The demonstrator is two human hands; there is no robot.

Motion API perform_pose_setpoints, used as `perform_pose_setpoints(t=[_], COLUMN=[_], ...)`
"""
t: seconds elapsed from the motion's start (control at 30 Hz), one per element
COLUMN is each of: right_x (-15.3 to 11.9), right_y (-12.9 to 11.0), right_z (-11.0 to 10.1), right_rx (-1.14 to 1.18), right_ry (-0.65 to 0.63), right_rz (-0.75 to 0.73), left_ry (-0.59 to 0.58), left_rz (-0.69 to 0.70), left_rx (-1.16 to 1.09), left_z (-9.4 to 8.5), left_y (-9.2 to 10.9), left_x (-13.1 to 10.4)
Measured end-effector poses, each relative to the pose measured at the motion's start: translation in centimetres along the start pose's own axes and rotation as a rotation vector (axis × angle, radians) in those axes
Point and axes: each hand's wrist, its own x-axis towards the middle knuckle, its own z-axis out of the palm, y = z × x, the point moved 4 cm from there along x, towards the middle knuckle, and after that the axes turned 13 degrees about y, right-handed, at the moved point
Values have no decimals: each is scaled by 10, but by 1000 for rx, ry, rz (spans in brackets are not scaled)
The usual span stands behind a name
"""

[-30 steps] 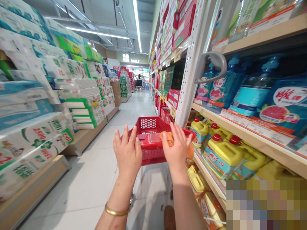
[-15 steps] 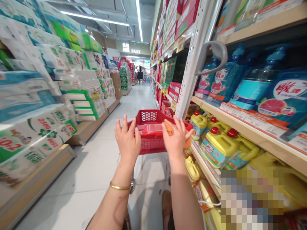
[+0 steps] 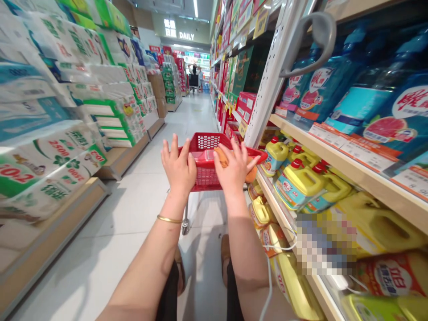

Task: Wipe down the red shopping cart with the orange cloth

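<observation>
A red shopping cart (image 3: pixel 206 176) with a mesh basket stands ahead of me on the aisle floor. My left hand (image 3: pixel 179 171) is over the left end of its handle, palm down, fingers spread and stretched upward. Over the right end lies my right hand (image 3: pixel 233 171), its fingers also apart. Orange cloth-like material (image 3: pixel 251 174) shows under and beside the right hand; whether it is gripped cannot be told. Contact between the palms and the handle is hidden.
Stacked tissue packs (image 3: pixel 63 160) line the left side on low wooden platforms (image 3: pixel 67 236). Close on the right, a shelf holds blue pump bottles (image 3: pixel 357 96) and yellow detergent jugs (image 3: pixel 301 183). A grey loop (image 3: pixel 329 40) juts from the shelf post. Farther down the aisle is a person (image 3: pixel 194 71).
The view has tilted down, so the cart and shelves sit higher in it. My right hand has shifted slightly left, while both hands stay at the cart handle with fingers spread.
</observation>
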Motion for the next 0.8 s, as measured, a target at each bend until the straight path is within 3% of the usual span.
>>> perform_pose_setpoints(t=[0.13, 0.2, 0.33, 0.4, 0.53, 0.63, 0.7, 0.8], right_x=[15, 16, 11, 12, 23, 22, 17, 12], right_y=[36, 28, -9, -13, 16, 29, 23, 3], right_z=[0, 4, 9, 4, -10, -12, -7, 4], right_rx=[-76, -55, 53, 59, -6, 8, 40, 119], right_ry=[65, 3, -183, -206, -106, -25, -25, -101], right_rz=[168, 142, -63, -83, 72, 107, 47, -155], left_ry=[-42, -73, -154, -197, -189, -129, -99, -92], left_rz=[11, -5, -41, -36, -14, 7, 21, 37], left_rx=[-23, -34, -27, -27, -29, -9, 5, 8], left_z=[10, 15, 19, 15, 3, 0, 1, 6], left_y=[1, 1, 4, 6, 11, 12, 10, 6], left_x=[4, 8, 17, 19, 15, 10, 8, 10])
